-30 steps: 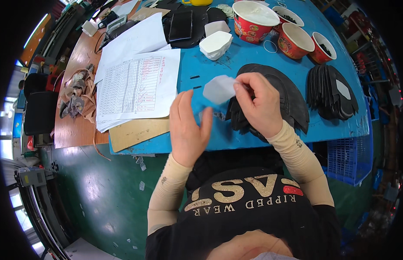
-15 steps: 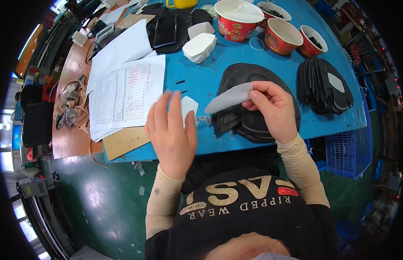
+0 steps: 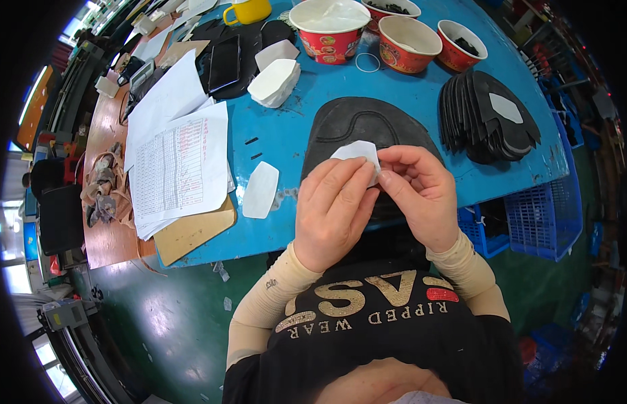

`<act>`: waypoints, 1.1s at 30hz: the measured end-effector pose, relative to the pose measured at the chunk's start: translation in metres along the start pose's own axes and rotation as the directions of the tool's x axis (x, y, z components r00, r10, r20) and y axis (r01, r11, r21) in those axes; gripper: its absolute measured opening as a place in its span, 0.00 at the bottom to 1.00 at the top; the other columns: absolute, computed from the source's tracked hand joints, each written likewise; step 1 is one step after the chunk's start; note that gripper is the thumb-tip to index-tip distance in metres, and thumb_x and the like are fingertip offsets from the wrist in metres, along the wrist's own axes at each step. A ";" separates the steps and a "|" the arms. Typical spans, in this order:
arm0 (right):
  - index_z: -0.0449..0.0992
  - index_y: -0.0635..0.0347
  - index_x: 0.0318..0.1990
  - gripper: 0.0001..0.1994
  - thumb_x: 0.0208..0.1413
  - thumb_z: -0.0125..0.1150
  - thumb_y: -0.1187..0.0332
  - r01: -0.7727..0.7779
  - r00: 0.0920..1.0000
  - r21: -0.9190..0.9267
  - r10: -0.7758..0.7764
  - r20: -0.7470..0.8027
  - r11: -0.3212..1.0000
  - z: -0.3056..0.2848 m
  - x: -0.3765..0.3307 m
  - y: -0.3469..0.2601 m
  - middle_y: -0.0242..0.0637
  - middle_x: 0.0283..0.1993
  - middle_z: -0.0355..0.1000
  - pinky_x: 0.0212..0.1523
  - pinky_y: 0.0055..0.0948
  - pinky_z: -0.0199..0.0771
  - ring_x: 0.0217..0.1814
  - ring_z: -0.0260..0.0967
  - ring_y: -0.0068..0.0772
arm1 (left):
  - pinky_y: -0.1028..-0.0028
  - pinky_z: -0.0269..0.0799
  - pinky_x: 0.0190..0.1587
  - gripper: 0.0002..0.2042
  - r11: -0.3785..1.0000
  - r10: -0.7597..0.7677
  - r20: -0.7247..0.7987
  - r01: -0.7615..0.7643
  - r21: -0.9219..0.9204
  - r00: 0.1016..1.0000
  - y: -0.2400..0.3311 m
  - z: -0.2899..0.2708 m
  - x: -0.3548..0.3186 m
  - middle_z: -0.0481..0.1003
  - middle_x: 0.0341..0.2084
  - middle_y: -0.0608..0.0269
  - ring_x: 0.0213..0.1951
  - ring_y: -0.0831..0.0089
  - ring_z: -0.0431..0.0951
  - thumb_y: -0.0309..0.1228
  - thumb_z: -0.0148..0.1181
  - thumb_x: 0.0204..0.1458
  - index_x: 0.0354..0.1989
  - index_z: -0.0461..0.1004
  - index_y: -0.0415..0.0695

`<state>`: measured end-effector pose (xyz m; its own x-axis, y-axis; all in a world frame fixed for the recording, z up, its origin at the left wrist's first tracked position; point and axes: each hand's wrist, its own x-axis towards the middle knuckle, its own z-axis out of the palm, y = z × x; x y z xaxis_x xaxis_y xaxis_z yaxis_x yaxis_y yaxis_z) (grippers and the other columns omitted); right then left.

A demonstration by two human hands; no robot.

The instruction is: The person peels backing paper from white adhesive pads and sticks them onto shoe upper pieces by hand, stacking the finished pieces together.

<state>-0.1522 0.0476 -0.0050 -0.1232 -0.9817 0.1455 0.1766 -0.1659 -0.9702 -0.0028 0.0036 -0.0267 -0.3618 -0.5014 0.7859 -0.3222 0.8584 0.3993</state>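
Note:
Both my hands are together above the table, closed on one small white paper-like piece [image 3: 357, 150] with angled corners. My left hand [image 3: 335, 209] lays its fingers over the near side of the piece. With thumb and forefinger, my right hand [image 3: 422, 196] pinches its right edge. Beneath them lies a black rounded pad-like sheet [image 3: 354, 120] with a curved stitched line; its near part is hidden by my hands. A similar loose white piece [image 3: 261, 191] rests on the blue table to the left. Farther back stands a stack of such white pieces [image 3: 275, 84].
At the right is a stack of black pieces [image 3: 475, 118] with a white piece on top. Red paper tubs [image 3: 330, 44] stand at the back. Printed sheets [image 3: 172, 178], a phone [image 3: 224, 62] and a yellow mug [image 3: 249, 11] are leftward. A blue crate [image 3: 546, 219] sits beyond the right edge.
My left hand has moved right and taken hold of the white piece, which my right hand alone held before. The view has shifted, so the table's things appear displaced.

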 end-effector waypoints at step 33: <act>0.76 0.58 0.37 0.11 0.43 0.60 0.75 0.657 0.694 -0.722 -0.548 0.468 0.215 0.000 0.028 -0.026 0.35 0.46 0.70 0.49 0.34 0.65 0.49 0.65 0.40 | 0.83 0.68 0.38 0.08 0.291 -0.692 0.323 0.660 -0.693 0.645 0.006 -0.020 -0.006 0.76 0.32 0.65 0.34 0.84 0.71 0.25 0.53 0.58 0.40 0.74 0.34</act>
<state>-0.1605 0.0248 0.0240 0.2746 -0.6338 0.7231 -0.7483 -0.6131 -0.2532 0.0145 0.0143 -0.0197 -0.2931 -0.9529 0.0779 0.2739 -0.0056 0.9618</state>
